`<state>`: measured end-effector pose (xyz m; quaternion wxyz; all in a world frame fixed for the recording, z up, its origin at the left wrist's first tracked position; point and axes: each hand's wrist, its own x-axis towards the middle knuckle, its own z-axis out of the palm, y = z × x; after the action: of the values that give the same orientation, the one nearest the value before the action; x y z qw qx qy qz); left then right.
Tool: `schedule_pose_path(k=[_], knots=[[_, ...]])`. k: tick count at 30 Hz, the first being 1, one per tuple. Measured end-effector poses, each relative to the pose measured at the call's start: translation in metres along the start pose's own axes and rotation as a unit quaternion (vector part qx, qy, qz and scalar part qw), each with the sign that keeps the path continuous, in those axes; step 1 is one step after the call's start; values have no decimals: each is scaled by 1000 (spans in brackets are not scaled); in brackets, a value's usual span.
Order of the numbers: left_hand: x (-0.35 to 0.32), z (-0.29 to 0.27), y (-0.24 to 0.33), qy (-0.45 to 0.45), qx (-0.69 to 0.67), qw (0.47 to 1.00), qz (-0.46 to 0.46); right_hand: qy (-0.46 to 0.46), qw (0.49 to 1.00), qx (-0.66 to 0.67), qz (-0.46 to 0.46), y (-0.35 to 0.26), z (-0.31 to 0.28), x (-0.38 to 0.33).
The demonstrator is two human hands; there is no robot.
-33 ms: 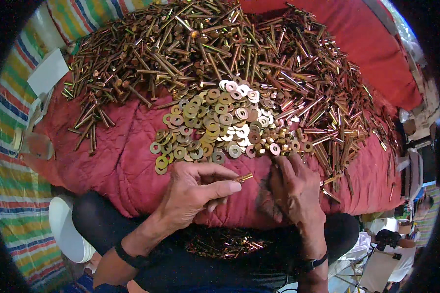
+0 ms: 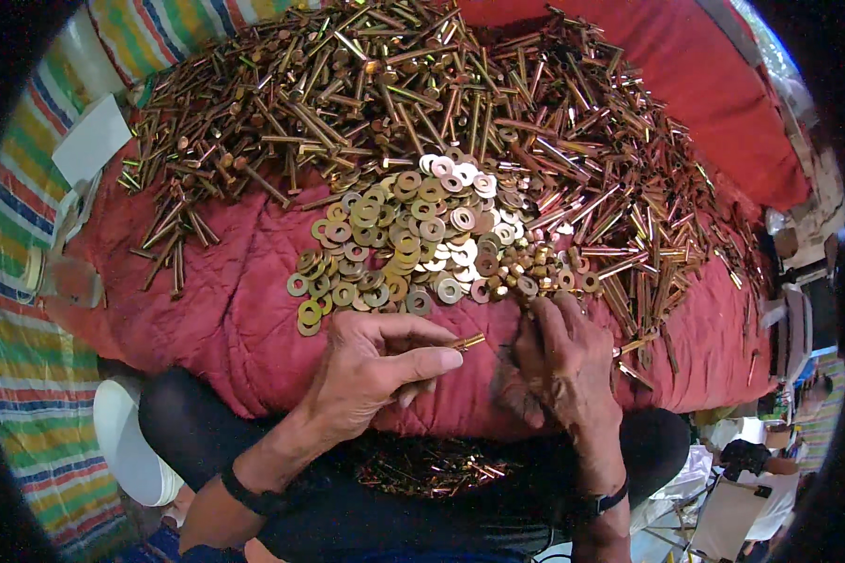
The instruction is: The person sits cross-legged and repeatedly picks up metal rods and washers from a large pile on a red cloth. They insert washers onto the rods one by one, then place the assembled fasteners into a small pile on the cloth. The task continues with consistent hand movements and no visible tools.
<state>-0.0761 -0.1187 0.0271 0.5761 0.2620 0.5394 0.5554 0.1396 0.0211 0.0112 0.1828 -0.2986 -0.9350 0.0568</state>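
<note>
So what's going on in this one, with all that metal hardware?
A person sits before a red quilted cloth heaped with long brass-coloured bolts and a smaller pile of flat washers. The left hand pinches one small bolt between thumb and forefinger. The right hand reaches into the washers and nuts at the near edge of the pile. More hardware lies in the lap.

Washers (image 2: pixel 399 246) lie on the cloth (image 2: pixel 225 319), bolts (image 2: pixel 422 94) heaped behind them.
</note>
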Motion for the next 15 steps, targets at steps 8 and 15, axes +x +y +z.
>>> schedule_pose_path(k=[8, 15], knots=[[-3, -6, 0, -21, -44, 999, -8, -1, 908, 408, 99, -22, -26, 5], [-4, -12, 0, -74, -65, 991, -87, -35, 898, 437, -19, -27, -33, 6]])
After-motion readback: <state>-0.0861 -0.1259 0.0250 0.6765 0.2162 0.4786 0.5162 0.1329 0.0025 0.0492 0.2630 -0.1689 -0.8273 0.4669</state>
